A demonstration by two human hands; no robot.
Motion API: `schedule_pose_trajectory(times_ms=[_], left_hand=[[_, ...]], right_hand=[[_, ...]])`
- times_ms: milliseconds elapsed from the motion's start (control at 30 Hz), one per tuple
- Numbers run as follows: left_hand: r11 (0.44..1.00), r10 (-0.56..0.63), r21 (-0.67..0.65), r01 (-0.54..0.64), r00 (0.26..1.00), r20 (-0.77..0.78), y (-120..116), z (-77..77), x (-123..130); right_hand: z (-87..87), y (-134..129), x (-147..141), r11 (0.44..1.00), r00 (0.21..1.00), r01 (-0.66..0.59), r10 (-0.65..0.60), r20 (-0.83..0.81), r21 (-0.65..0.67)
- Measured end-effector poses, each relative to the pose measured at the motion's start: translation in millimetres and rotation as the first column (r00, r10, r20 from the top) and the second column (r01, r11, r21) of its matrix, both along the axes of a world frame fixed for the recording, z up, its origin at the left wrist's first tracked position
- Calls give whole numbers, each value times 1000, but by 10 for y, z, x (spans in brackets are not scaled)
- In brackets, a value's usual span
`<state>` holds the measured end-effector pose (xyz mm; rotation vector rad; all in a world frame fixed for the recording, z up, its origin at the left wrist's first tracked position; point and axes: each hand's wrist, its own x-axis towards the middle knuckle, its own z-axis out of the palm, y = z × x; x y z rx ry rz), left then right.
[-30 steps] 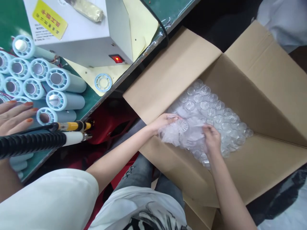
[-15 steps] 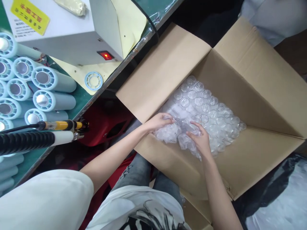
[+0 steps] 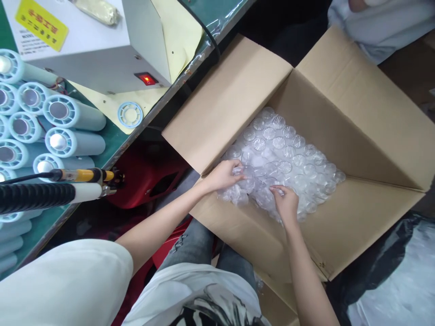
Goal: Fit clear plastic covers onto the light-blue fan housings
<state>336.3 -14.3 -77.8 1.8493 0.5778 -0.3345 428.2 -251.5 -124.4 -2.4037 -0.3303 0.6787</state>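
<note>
Several round clear-wrapped items [image 3: 288,151] stand in rows inside an open cardboard box [image 3: 360,217]. Over their near-left part lies crumpled clear plastic [image 3: 253,179]. My left hand [image 3: 227,175], at the box's left edge, has its fingers closed on this plastic. To the right of it, my right hand [image 3: 286,201] pinches the plastic between thumb and fingers, palm down over the wrapped items. What lies beneath the plastic is hard to make out.
On the green bench at left stand several light-blue cylinders [image 3: 76,113], a grey machine [image 3: 91,68] with a lit red switch and a blue ring [image 3: 130,115]. A black bag [image 3: 380,262] lies right of the box. Another person's clothing [image 3: 384,31] shows at top right.
My right hand's fingers have closed from a spread pose into a pinch. The clear plastic between my hands has spread and shifted. The whole view has moved slightly.
</note>
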Motion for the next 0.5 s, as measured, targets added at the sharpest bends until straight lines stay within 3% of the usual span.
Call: schedule_pose_trajectory(times_ms=[167,233,333,433,500], left_hand=[[998,63,12,-63,998,30,-13,-39,-23],[991,135,0,-136,990,33,-11,-84,7],[962,264,-66,-264,964,-11,-11,-219,156],[882,434,-131,-452,889,-145,-10,-467,436],[784,567,-147,-603,792,-225,3,-668,663]], right_hand=[[284,-60,-25,989,990,-138,137,33,48],[430,-55,-33,972,979,-202,202,13,118],[587,-5,-44,943,965,-183,227,-133,280],[606,106,-73,901,868,-239,366,-336,363],[529,216,-71,899,854,-275,392,-343,342]])
